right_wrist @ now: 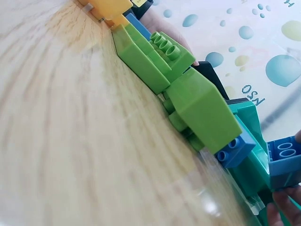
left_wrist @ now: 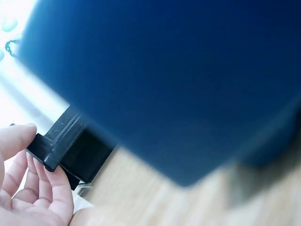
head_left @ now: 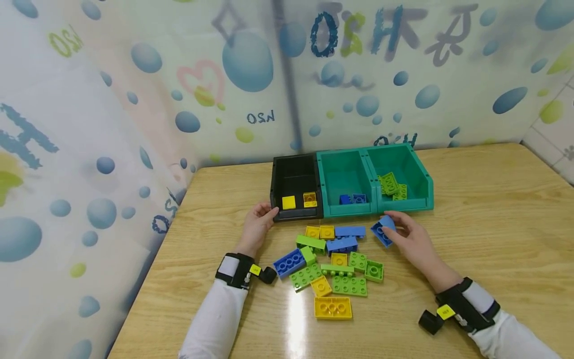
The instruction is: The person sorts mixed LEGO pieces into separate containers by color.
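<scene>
My left hand (head_left: 256, 228) grips the front left corner of the black bin (head_left: 293, 175). In the left wrist view the thumb lies over the bin's edge (left_wrist: 54, 141) with curled fingers beneath; a large blurred blue shape fills much of that view. My right hand (head_left: 412, 244) holds a blue toy brick (head_left: 381, 232) between thumb and fingers, just in front of the teal bins (head_left: 346, 164). The brick is tilted, its hollow underside showing in the right wrist view (right_wrist: 286, 157). Two yellow bricks (head_left: 289, 202) lie in the black bin.
Loose green (head_left: 350, 286), yellow (head_left: 333, 308) and blue (head_left: 289, 263) bricks lie on the wooden table (head_left: 179, 299) between the arms. Blue bricks (head_left: 358, 198) sit in the middle bin, green bricks (head_left: 389, 183) in the right one. A printed curtain (head_left: 242, 134) hangs behind.
</scene>
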`<state>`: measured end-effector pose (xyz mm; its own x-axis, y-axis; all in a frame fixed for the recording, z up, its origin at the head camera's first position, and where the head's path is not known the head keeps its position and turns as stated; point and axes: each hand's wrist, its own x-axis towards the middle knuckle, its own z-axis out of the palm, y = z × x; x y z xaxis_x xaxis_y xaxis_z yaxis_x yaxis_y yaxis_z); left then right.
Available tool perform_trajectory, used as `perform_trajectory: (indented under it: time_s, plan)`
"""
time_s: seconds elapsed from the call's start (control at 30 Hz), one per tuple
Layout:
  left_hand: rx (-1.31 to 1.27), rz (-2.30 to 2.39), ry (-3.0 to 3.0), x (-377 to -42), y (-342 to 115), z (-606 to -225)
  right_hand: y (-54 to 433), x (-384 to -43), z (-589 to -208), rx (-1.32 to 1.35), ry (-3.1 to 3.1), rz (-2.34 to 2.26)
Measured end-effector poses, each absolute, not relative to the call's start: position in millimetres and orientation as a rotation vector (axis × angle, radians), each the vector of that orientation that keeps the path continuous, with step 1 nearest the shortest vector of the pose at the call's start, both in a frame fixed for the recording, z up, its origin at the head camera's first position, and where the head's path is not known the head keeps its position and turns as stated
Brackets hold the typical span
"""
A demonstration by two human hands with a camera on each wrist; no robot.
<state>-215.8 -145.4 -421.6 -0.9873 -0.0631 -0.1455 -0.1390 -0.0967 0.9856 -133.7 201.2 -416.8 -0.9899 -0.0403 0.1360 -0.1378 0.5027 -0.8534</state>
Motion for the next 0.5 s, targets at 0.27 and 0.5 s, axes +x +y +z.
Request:
perform_trajectory:
  time_s: [0.27, 0.5]
  plan:
    - [-0.236, 2.252, 2.088, -214.5, -145.6, -420.7, 203.5, -137.2, -414.4, 0.123, -2.599, 1.599]
    - [-0.241, 2.264, 2.08, -214.8, -145.0, -420.4, 202.2, -141.2, -410.1, 0.099, -2.588, 1.64]
